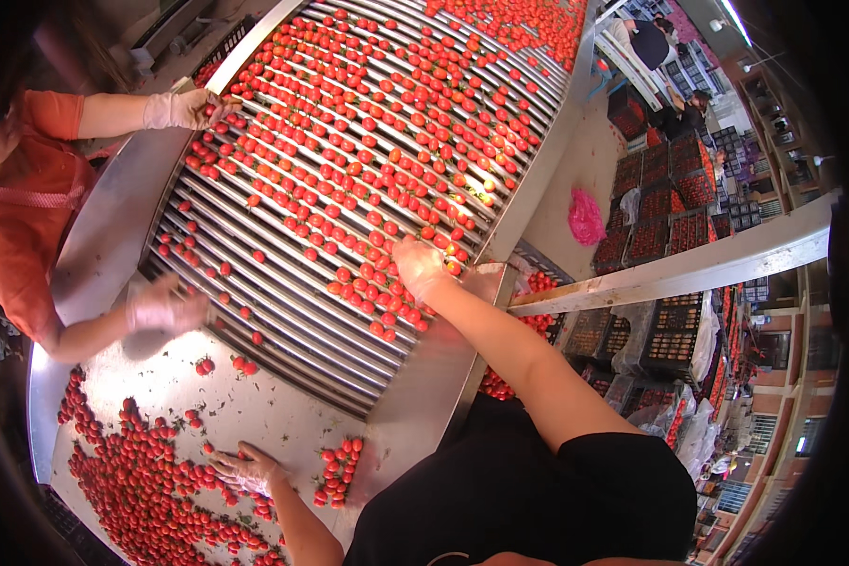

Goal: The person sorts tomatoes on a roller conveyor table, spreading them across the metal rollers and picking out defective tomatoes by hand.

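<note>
My left hand (249, 470), in a thin clear glove, lies with spread fingers at the edge of a heap of small red tomatoes (141, 488) on the metal sheet (283, 417). My right hand (419, 267), gloved too, reaches over the lower right part of a roller conveyor (283, 272), among the tomatoes (378, 286) there. Its fingertips are partly hidden, so whether it holds one cannot be told. Many more red tomatoes (325, 127), some with green stems, cover the metal rollers. A small cluster of tomatoes (338, 472) lies on the sheet right of my left hand.
A co-worker in orange (25, 233) stands at the left; one gloved hand (187, 110) holds a tomato, the other (166, 308) is blurred. A metal side rail (460, 354) and a beam (679, 255) are near my right arm. Stacked crates (654, 184) and other people (647, 42) are beyond.
</note>
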Available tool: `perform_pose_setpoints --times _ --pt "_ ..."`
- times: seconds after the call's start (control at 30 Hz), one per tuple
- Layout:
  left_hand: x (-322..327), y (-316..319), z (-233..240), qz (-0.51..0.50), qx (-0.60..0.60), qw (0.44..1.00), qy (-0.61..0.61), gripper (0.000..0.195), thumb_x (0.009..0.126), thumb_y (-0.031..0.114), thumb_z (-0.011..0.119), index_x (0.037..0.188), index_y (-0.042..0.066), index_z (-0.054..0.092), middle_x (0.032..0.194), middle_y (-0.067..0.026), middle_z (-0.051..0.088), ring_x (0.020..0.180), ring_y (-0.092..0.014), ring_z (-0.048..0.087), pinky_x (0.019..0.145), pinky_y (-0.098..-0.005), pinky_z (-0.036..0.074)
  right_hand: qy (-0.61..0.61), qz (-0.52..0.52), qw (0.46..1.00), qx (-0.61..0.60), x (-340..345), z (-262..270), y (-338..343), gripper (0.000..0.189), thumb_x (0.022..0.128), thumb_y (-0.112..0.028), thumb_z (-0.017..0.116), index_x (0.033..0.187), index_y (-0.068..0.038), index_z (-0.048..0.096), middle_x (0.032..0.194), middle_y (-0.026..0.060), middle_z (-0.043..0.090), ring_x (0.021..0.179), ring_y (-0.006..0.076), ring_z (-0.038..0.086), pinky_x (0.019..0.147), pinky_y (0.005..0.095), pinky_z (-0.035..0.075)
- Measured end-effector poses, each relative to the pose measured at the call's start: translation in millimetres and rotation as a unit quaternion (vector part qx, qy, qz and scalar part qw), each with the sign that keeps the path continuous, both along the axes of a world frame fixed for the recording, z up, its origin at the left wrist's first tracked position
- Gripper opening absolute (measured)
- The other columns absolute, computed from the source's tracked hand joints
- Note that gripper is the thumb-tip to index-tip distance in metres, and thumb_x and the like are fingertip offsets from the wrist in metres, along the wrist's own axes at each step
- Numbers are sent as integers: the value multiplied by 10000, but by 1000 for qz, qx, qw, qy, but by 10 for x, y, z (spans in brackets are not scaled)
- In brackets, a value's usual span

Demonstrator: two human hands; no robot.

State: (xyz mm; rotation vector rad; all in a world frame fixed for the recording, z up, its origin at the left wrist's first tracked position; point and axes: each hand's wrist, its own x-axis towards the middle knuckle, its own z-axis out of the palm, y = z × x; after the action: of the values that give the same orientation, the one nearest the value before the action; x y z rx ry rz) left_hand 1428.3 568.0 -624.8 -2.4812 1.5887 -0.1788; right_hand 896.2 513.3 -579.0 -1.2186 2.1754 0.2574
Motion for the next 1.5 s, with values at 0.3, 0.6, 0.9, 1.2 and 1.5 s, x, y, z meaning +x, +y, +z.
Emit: perform_pose_setpoints --times 0.3,0.6,0.9,1.2,1.5 --pt "145 101 -192 15 21 999 -22 709 1016 514 423 1600 198 175 1631 -144 211 1482 -379 213 1205 -569 196 -426 -30 879 -214 248 951 667 150 897 -94 661 1039 -48 654 905 51 647 799 146 613 726 310 514" --pt "-65 76 -153 26 52 998 -4 706 1009 505 399 1588 146 217 1638 -127 200 1485 -378 198 1206 -525 213 -345 -122 915 171 -539 1332 2200 359 926 -260 675 1173 0 663 1044 126 706 985 180 675 842 345 532" --pt "135 230 -224 26 39 999 19 706 998 468 415 1584 122 226 1644 -103 206 1491 -365 193 1210 -528 181 -326 52 933 -142 160 1197 1362 316 918 -301 635 1104 -49 682 1027 147 675 988 306 647 862 408 527" --pt "55 191 -182 66 36 993 89 737 928 418 521 1552 93 301 1626 -148 227 1500 -374 177 1218 -546 138 19 78 956 -281 490 595 1379 96 840 -181 635 786 -112 675 753 106 641 755 346 638 691 483 499" --pt "276 188 -169 41 -62 985 158 713 883 360 613 1505 106 374 1594 -167 285 1471 -422 226 1203 -567 176 -17 75 956 -283 657 499 1338 91 769 -138 646 728 -57 641 751 159 645 708 378 629 653 488 488"
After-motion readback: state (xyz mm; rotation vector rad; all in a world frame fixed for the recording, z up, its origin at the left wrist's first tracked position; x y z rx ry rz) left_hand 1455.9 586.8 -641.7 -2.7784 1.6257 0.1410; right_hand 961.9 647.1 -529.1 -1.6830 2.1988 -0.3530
